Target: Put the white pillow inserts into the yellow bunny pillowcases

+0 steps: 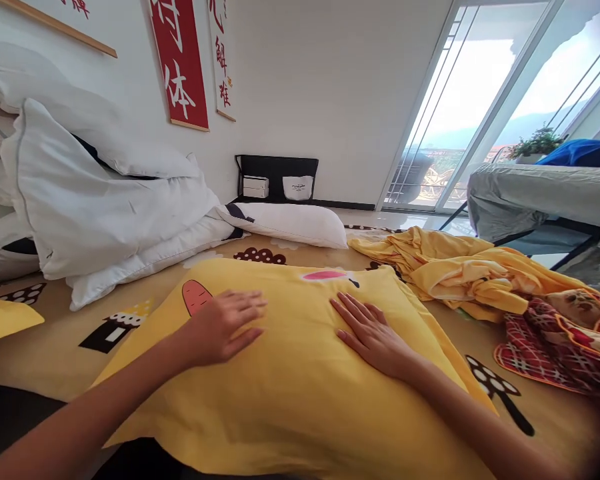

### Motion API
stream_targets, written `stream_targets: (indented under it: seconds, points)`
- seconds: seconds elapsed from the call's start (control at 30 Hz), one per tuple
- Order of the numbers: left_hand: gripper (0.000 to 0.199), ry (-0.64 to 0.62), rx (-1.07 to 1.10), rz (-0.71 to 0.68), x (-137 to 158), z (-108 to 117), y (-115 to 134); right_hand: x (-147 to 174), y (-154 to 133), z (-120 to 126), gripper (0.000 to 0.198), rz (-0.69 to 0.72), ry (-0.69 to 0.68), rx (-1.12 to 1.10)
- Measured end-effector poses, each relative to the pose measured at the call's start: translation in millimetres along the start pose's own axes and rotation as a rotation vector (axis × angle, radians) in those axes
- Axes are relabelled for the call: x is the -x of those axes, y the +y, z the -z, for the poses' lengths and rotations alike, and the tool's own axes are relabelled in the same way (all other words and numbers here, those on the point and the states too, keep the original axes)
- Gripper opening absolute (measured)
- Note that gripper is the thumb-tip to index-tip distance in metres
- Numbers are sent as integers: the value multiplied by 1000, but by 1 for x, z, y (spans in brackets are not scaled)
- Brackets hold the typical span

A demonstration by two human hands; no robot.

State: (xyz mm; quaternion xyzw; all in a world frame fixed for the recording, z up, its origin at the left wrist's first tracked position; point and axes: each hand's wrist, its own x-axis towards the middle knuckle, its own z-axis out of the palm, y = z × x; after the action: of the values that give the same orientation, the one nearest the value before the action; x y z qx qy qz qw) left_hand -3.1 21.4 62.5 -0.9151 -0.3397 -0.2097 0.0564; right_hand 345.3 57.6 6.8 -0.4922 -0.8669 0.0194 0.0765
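Note:
A plump yellow pillow (290, 387) with a pink-and-red print lies flat before me, its near edge reaching over the edge of the bed. On its left half is my left hand (230, 327), fingers stretched out beside a red oval print, holding nothing; the fingertips look slightly blurred. My right hand (370, 333) rests palm down on the pillow's right half with its fingers spread. Both forearms come in from the lower corners. A loose yellow flap of cloth shows along the pillow's right side.
White pillows (110, 213) are piled at the left, and another white pillow (295, 223) lies beyond. Crumpled yellow cloth (460, 267) and a red plaid cloth (540, 347) lie right on the patterned bedsheet (60, 363). A grey-covered table (545, 193) stands near the glass door.

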Motion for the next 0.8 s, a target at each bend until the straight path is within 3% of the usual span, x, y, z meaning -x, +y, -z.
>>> stream_targets:
  seconds: [0.07, 0.13, 0.23, 0.33, 0.4, 0.5, 0.6, 0.67, 0.73, 0.8]
  points:
    - [46, -71, 26, 3, -39, -14, -13, 4, 0, 8, 64, 12, 15, 2]
    - [55, -157, 36, -16, -60, -39, -17, -1, 5, 23, 61, 4, 15, 0]
    - [65, -216, 7, -47, -58, -72, -9, -29, 20, 55, 57, -39, -36, -38]
    - [67, -196, -25, -62, -41, -81, 2, -78, 31, 73, 54, -148, 40, -38]
    - [68, -208, -28, -55, -34, -75, 6, -106, 28, 63, 53, -225, 92, -17]
    - [68, -272, 30, -43, -39, -58, 2, -125, 16, 25, 53, -215, -24, -26]
    - [58, -344, 190, 6, -66, -39, -27, -120, 8, -7, 57, -204, -82, -16]
    - [57, -332, 235, 214, -93, -28, -63, -112, 6, -13, 61, -216, -68, 11]
    - [58, -233, 96, 524, -118, -25, -106, -106, 5, -11, 63, -223, -61, 38]
    - [47, -239, 37, 635, -134, -33, -144, -105, 4, -7, 64, -221, -59, 51]
